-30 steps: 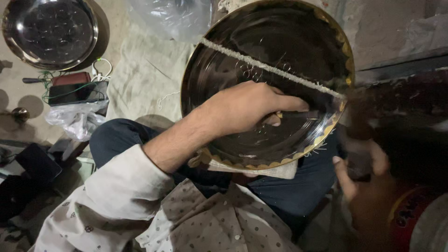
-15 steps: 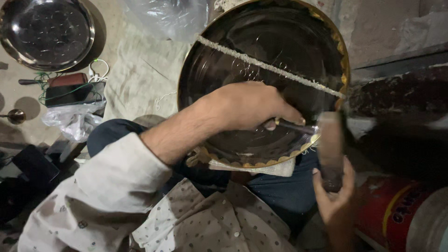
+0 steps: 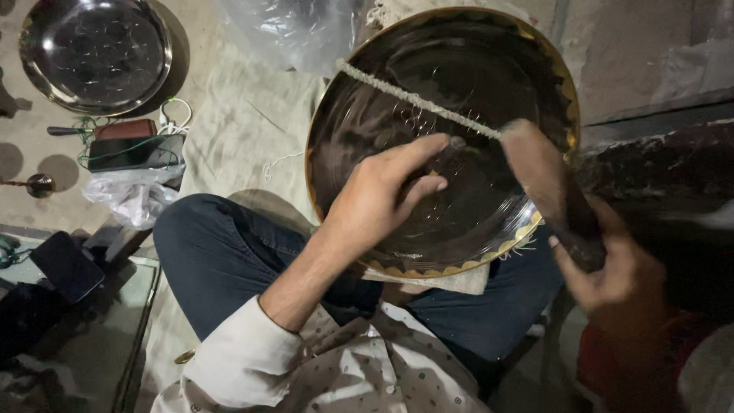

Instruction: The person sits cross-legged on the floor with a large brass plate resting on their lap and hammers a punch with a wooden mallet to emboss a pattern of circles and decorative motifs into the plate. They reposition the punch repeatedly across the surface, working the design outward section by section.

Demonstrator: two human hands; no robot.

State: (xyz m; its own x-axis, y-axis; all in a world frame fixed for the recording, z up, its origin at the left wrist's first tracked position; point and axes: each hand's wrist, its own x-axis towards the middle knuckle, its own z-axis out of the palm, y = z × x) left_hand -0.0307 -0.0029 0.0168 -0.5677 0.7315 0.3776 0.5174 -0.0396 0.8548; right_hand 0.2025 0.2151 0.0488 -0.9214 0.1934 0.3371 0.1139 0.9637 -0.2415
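A big round dark metal plate (image 3: 459, 69) with a gold scalloped rim leans on my lap, tilted toward me. A pale twisted cord (image 3: 397, 95) runs slantwise across its face. My left hand (image 3: 378, 203) lies inside the plate, its fingers pinched on a small thin metal punch (image 3: 453, 145) set against the surface just below the cord. My right hand (image 3: 612, 271) grips the handle of a wooden mallet (image 3: 539, 172), blurred, whose head hangs over the plate's right side beside the punch.
A second steel plate (image 3: 92, 53) lies on the floor at upper left. Below it are a phone and wallet (image 3: 134, 149) and a crumpled plastic bag (image 3: 134, 195). A glass-topped table (image 3: 115, 321) with a dark phone (image 3: 65, 264) stands at lower left. A dark ledge (image 3: 657, 168) runs along the right.
My right hand has swung the mallet up from the lower right to over the plate's right side. My left hand has shifted up toward the cord, its fingers stretched further out.
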